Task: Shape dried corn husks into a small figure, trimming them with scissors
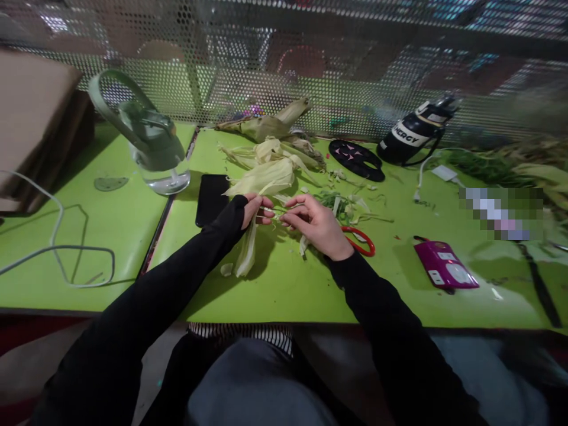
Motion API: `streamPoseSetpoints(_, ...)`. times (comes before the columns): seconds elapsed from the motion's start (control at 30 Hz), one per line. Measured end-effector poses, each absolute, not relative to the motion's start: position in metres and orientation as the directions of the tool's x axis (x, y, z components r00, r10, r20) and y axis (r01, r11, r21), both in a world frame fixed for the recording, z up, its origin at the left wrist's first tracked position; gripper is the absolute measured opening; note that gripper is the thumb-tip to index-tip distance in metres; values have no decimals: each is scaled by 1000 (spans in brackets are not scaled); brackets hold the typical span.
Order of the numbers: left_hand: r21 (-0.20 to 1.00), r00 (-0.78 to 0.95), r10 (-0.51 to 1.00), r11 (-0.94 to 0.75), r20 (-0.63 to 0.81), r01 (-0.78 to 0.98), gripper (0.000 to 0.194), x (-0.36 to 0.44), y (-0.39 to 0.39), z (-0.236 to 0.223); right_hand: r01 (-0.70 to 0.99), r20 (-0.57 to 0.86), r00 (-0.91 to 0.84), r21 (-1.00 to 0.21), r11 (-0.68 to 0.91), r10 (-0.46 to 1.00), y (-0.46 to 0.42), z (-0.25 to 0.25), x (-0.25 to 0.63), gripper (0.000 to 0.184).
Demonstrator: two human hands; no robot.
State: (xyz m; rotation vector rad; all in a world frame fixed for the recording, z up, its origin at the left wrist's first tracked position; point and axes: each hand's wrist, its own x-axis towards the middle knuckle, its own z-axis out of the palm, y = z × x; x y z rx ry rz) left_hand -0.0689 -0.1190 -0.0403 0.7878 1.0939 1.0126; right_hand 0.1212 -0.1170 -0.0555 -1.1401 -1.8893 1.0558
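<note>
My left hand [256,212] is closed on a pale corn husk [247,251], whose end hangs below the fingers toward the table. Close beside it, my right hand [317,225] is pinched at a thin light-green strand [279,210] that runs between both hands; its far end is hidden by the fingers. Behind the hands lies a pile of pale yellow husks [264,177]. Shredded green scraps [335,204] lie beyond my right hand. A red scissor handle [361,241] shows partly behind my right wrist. A black phone [210,200] lies beside my left hand.
A green-lidded water jug [157,148] and cardboard [35,118] stand left, near a white cable [57,219]. On the right are a black bottle [410,133], a black palette-shaped piece [355,160], a purple device [446,265] and green plant strands [483,165]. Perforated metal [199,71] borders the back.
</note>
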Motion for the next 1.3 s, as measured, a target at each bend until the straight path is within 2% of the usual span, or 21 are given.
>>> streamPoseSetpoints(0.17,922,254,913,362,-321,-137,35,-67,-129,-34,302,121,-395,-919,253,911,-118,-57,119,35)
streamPoseSetpoints(0.33,935,280,924,314,-261,-165,41,-62,-133,-34,330,187,-409,-882,336,893,-118,-58,118,33)
streamPoseSetpoints(0.4,923,242,925,340,-293,-179,43,-61,-131,-33,423,230,-421,-806,414,877,-119,-56,119,25)
streamPoseSetpoints(0.5,905,206,917,380,-342,-191,43,-61,-128,-32,556,332,-440,-629,544,834,-121,-50,118,15)
streamPoseSetpoints(0.57,897,191,917,386,-350,-214,41,-62,-127,-32,594,389,-445,-546,591,807,-123,-45,118,17)
streamPoseSetpoints(0.67,889,188,911,403,-368,-217,40,-60,-127,-34,592,448,-459,-489,640,767,-126,-41,117,17)
streamPoseSetpoints(0.73,890,183,902,421,-391,-174,38,-59,-128,-34,569,477,-441,-507,647,761,-129,-42,116,16)
streamPoseSetpoints(0.9,916,148,909,399,-389,-42,34,-54,-134,-37,460,528,-217,-686,563,821,-134,-53,110,14)
streamPoseSetpoints(0.97,930,166,918,367,-360,-14,35,-52,-135,-42,482,504,-199,-696,532,840,-136,-58,104,15)
streamPoseSetpoints(1.1,978,199,958,202,-206,44,32,-52,-138,-55,561,472,-209,-660,500,856,-137,-61,96,18)
streamPoseSetpoints(1.3,951,120,993,-36,-1,306,33,-51,-143,-60,635,539,-255,-533,560,803,-135,-61,100,18)
